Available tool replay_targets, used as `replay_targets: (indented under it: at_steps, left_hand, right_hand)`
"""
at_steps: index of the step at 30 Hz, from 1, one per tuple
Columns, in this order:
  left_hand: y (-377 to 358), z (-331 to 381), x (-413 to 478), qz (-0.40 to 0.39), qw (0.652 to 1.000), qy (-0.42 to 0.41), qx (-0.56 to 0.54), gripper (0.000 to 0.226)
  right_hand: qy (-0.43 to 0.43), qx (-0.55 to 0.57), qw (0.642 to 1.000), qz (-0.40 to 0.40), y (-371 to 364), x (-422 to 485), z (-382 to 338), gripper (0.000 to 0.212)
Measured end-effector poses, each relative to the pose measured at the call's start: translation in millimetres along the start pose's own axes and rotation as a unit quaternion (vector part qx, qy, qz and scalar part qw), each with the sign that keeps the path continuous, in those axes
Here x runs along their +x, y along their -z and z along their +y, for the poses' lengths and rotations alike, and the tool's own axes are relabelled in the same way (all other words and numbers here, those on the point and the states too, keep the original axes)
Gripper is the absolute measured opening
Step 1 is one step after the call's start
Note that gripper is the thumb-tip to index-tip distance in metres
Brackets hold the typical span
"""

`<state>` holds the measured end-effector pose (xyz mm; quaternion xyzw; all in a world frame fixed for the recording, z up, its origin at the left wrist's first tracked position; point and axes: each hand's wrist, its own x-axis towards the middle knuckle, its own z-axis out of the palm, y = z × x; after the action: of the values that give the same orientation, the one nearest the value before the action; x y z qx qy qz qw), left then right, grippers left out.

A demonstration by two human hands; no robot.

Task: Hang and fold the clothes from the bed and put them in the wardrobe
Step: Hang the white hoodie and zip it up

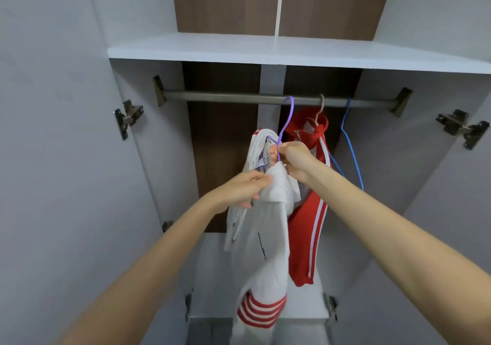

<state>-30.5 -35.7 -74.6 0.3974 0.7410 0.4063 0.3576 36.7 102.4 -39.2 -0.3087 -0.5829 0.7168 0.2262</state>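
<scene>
Two hands grasping: my left hand pinches the white hoodie, red-striped at its cuff; my right hand grips its purple hanger at the wardrobe rail, red jacket at three o'clock

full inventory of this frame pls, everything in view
shelf: one, white, across the top
rail: one, grey metal, under the shelf
purple hanger: one, purple, hook at the rail
white hoodie: one, white with red stripes, on the purple hanger
beige hanger: one, beige, on the rail
red jacket: one, red with white stripes, on the beige hanger
blue hanger: one, blue, bare, rightmost on the rail
hinges: several, dark metal, left and right edges
left hand: one, grips the white hoodie
right hand: one, pinches the purple hanger's neck
</scene>
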Motion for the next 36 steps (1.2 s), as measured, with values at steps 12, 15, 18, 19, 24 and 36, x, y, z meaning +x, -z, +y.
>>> replay_targets:
  at_steps: [12, 15, 18, 19, 24, 36]
  left_hand:
    - [17.3, -8.8, 106.2, 0.028, 0.999, -0.03, -0.032, 0.072]
    - [22.4, -7.5, 130.7, 0.012, 0.998, -0.026, -0.062, 0.067]
    - [23.8, -6.7, 150.0, -0.008, 0.995, -0.004, -0.1, 0.066]
    - [22.8, -7.3, 155.9, -0.012, 0.994, 0.001, -0.105, 0.066]
    - [11.6, -14.6, 180.2, -0.037, 0.992, 0.035, -0.112, 0.061]
    - [-3.8, -17.7, 196.3, 0.083, 0.995, 0.005, 0.047, 0.076]
  right_hand:
    - [-0.021, -0.044, 0.999, 0.011, -5.4, 129.3, -30.2, 0.024]
    - [-0.037, -0.037, 0.998, 0.018, -4.3, 152.8, -31.5, 0.023]
    - [-0.054, -0.031, 0.998, 0.021, -0.1, 173.5, -30.1, 0.022]
    - [-0.059, -0.031, 0.998, 0.02, 1.3, 178.9, -29.0, 0.023]
    - [-0.085, -0.062, 0.994, 0.024, 9.5, 194.9, -16.9, 0.021]
    - [0.021, -0.312, 0.949, -0.03, 48.6, 189.5, -28.4, 0.021]
